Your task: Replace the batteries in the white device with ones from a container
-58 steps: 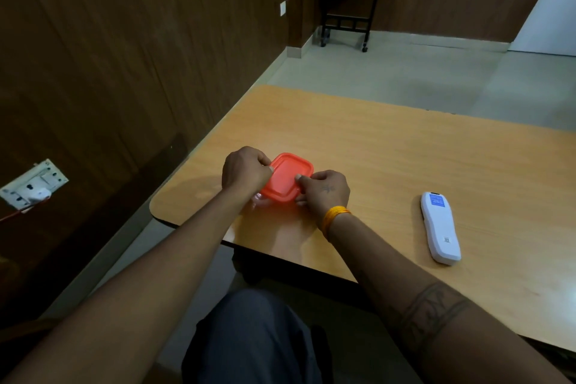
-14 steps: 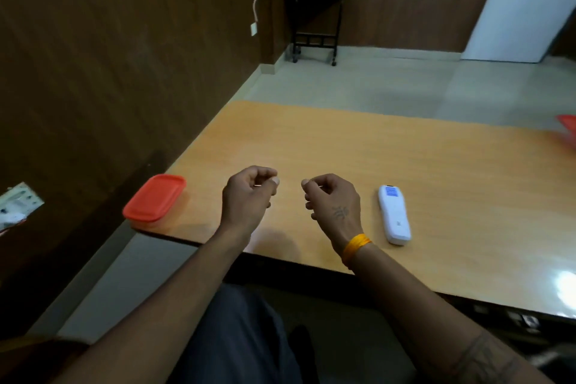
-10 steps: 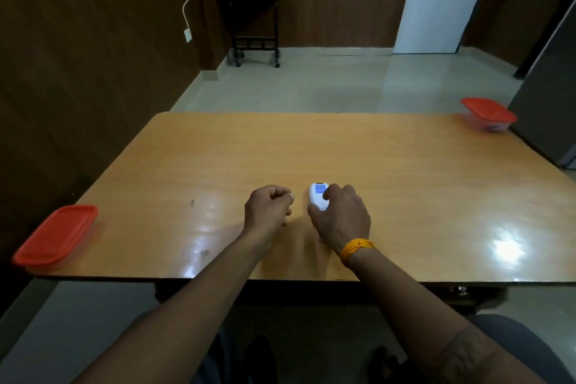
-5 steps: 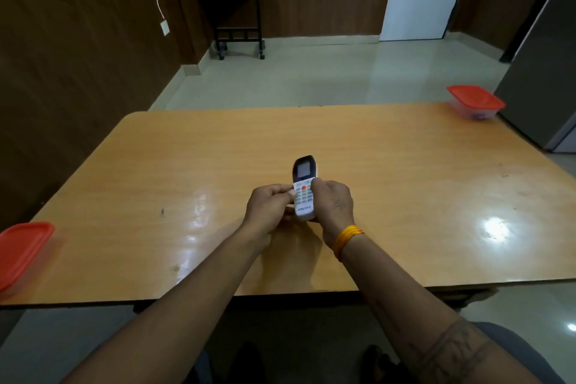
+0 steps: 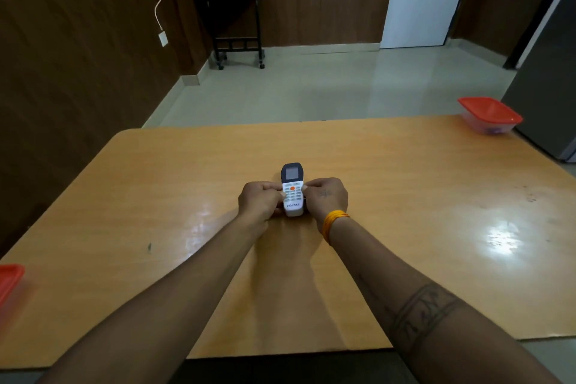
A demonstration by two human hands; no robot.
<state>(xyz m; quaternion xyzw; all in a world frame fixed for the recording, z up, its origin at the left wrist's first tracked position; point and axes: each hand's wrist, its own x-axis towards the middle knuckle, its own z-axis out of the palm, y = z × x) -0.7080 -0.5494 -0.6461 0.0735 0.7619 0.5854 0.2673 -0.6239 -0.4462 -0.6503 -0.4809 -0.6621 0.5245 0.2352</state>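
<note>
My left hand (image 5: 260,200) and right hand (image 5: 325,196) grip the remote (image 5: 292,189) from both sides, fingers curled round it, buttons up, over the desk (image 5: 420,196)

- A white remote (image 5: 292,196) with a dark blue top, grey screen and one orange button among pale keys, held between both hands.
- An orange thread band (image 5: 333,221) circles the right wrist; a dark tattooed band marks that forearm.
- The glossy orange-tan wood-grain table (image 5: 420,212) beneath the hands.
- A clear container with a red lid (image 5: 489,114), far right of the hands.
- Another red lid (image 5: 9,279), far left.
</note>
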